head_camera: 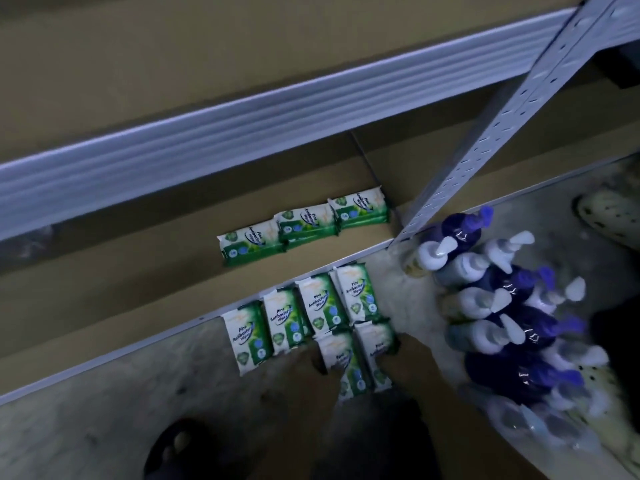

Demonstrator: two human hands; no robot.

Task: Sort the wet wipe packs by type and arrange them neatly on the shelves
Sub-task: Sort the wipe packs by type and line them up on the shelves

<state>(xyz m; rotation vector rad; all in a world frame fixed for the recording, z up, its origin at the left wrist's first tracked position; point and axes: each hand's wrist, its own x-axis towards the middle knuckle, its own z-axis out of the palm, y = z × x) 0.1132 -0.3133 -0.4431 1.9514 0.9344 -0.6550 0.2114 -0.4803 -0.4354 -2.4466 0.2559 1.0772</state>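
Finding 1, lower shelf. A row of three wet wipe packs (306,220) lies flat at the centre of your view on the brown board of the lower shelf (138,271). They are green and white and labelled "Pine Antibacterial Wipes". They sit edge to edge, stepping up toward 1 o'clock, and the last one is near the grey slotted upright (502,143).

Finding 2, floor. At 6 o'clock from that row, a row of four packs (317,303) of the same type lies on the floor (138,393). They lie side by side, with their top ends against the shelf's front edge.

Finding 3, hands. At 5 o'clock from the floor row, a pair of packs (341,362) of the same type lies side by side between your hands. Your left hand (303,360) touches the pair's 9 o'clock edge. Your right hand (407,355) touches its 3 o'clock edge. The light is dim and both hands are blurred, so I cannot tell whether either grip is curled round a pack or only pressing on it.

Finding 4, surroundings. A grey metal beam (242,123) crosses the view from 9 o'clock to 1 o'clock, above the lower shelf. A cluster of pump bottles (502,306), purple and pale with white pump heads, stands on the floor at 4 o'clock, starting beside the foot of the upright. A pale perforated shoe (609,216) shows at 3 o'clock.
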